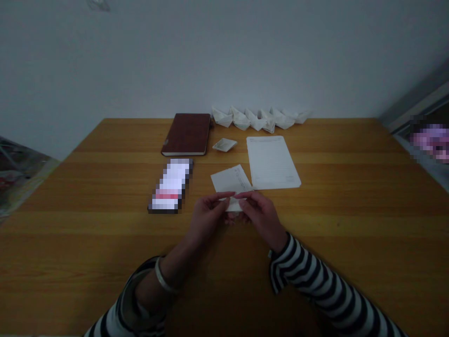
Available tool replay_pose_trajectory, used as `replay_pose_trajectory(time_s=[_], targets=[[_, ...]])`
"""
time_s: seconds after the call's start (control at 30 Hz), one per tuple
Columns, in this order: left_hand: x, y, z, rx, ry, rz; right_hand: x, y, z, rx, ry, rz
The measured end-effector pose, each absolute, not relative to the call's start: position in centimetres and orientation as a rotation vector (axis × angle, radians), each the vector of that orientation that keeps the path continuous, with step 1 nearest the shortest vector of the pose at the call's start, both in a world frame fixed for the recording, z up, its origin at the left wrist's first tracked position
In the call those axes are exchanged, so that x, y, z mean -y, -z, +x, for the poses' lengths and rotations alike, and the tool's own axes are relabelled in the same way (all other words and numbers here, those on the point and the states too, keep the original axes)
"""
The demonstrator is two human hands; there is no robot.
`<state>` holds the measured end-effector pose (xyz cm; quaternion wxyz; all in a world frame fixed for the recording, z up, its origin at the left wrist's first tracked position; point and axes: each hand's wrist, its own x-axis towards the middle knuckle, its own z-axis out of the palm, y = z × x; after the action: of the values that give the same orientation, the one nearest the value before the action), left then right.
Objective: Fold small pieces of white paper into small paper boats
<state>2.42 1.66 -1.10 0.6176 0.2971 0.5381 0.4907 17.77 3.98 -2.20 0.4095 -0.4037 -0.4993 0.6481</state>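
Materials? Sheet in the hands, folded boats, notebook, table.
The sheet looks like thin matte white paper, with faint print and a soft fold. The boats look like similar paper, creased sharply. The notebook has a dark brown, faintly grained cover: leather or imitation, can't tell. The table looks like wood or veneer, satin sheen, banded grain; laminate possible.

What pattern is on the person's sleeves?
The right sleeve has black-and-white stripes, clearest in the head view.
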Motion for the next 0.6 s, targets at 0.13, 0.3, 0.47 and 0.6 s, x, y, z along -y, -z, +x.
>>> replay_pose_trajectory(time_s=[0.13, 0.3, 0.47, 0.6], targets=[[-1.5, 0.4, 2.8, -1.228, -1.126, 0.739, -3.5, 2.4, 17.7, 1.166, -1.733, -0.992], [-1.4, -0.3, 3.1, -1.253, -1.116, 0.771, -3.3, 2.4, 17.5, 1.178, -1.688, -1.074], [-1.5, -0.2, 3.1, -1.263, -1.117, 0.874, -3.4, 2.3, 17.5, 1.131, -1.652, -1.109], [-1.4, 0.2, 3.0, -1.269, -1.110, 0.946, -3.4, 2.5, 17.7, 1.183, -1.596, -1.146]])
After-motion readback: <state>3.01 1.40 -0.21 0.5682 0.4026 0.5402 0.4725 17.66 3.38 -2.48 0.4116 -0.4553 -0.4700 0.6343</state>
